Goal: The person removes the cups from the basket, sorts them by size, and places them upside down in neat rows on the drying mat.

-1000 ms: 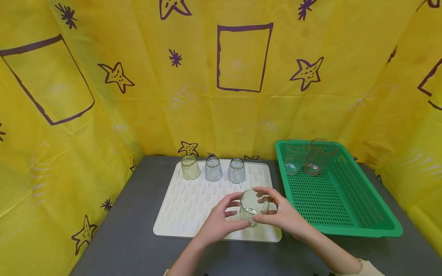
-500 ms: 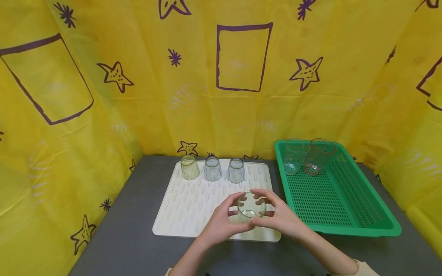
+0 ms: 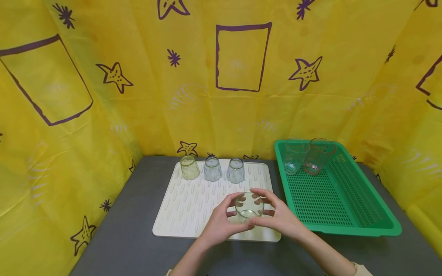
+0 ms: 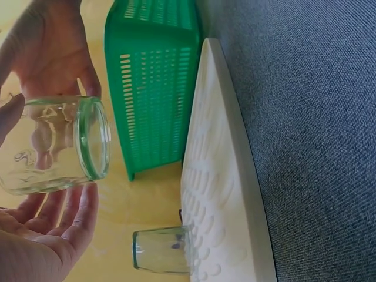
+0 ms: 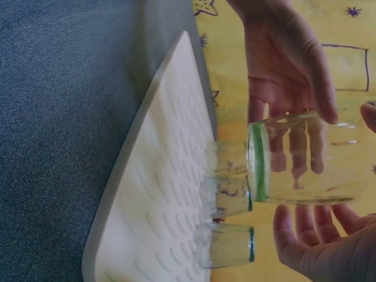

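The white draining board [image 3: 184, 209] has a thin raised edge all round. A narrow strip of grey table [image 3: 121, 226] separates its right edge from the green basket [image 3: 359, 231]; a broader strip runs between its left edge and the yellow curtain [image 3: 152, 76]. Grooved surface stretches forward from the row of glasses to the near edge, and the table continues in front of it. The basket's rim stands higher than the board, with perforated floor showing towards its near end.

The left hand [image 3: 221, 221] and right hand [image 3: 281, 217] both grip one green-tinted tumbler [image 3: 249, 211], thumbs in front, fingers around its sides. It is upright, thick base down, held above the board's front right part and apart from it.

Three short tumblers stand upside down in a row near the far edge: one yellowish tumbler [image 3: 190, 169] and two bluish tumblers [image 3: 212, 170]. Two tall glasses [image 3: 318, 158] stand mouth up, close together, at the basket's far left.

A small curl on the held tumbler's wall, seen from the left wrist, is too blurred to read. Purple starfish [image 3: 305, 73] and frame outlines decorate the curtain.
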A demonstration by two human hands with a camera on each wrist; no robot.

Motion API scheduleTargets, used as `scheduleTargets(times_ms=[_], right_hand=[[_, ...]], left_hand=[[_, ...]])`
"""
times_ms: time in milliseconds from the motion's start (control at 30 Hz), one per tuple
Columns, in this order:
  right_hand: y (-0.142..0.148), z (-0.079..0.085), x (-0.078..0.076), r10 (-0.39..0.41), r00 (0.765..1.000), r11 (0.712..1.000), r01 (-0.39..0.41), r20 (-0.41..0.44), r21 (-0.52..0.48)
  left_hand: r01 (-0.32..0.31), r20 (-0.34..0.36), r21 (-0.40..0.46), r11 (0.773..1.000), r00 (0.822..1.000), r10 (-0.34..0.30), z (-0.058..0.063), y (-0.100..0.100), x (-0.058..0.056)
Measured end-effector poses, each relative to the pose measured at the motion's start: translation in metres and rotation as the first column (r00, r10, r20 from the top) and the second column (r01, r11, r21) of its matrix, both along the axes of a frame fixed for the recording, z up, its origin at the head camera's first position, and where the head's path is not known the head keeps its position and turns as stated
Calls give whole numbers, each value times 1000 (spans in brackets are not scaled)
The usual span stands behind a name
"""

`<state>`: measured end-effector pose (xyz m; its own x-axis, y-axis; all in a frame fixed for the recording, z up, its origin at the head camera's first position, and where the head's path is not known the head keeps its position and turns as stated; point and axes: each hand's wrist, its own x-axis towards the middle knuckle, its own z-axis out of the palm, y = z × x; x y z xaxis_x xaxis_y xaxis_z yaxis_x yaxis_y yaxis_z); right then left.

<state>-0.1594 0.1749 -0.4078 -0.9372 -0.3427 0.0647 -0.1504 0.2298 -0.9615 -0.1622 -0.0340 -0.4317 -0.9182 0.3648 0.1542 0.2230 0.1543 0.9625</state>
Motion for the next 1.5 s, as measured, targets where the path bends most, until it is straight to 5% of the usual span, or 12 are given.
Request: scheduleTargets(times_ms=[267,600,1233,1500], right_hand=[[5,-4,1,9,1000,991,-7,13,-130],[6,-13,2,7,1000,995,-8,-17,-99],[-2,-15,6,-5,1000,994,5,-6,-107],[-2,-16,6,-1,1000,991,0,-5,-132]], left_hand=[[-8,79,115,993,997,-1,-1,-3,-2],[-12,184,316,949,982,-49,0,-3,-1],[-7,270,449,894,954,-129,3,1,6],[16,263,429,903,954,-142,0,-1,4]])
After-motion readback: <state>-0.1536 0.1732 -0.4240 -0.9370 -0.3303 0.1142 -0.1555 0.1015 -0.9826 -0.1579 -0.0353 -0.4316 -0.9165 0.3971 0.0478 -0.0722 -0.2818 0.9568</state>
